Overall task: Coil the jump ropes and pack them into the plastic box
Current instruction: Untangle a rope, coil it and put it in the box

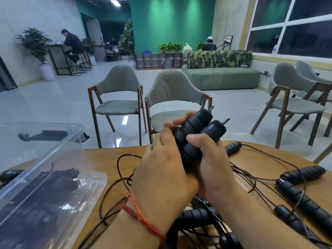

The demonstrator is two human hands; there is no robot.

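Left hand [161, 164] and right hand [213, 159] are both clamped around two black handles [195, 130], held side by side above the desk [100, 155] near its far edge. The box [53, 159] sits at the left edge with dark ropes inside. Loose cords [251, 177] and more handles [303, 172] crowd the right side, and a bare strip lies between box and hands.

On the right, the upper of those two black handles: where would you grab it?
Probably the ribbed right half of the upper handle, from above, fingers across its narrow width. It lies flat on the table, and its left end meets the lower handle and loose cords.
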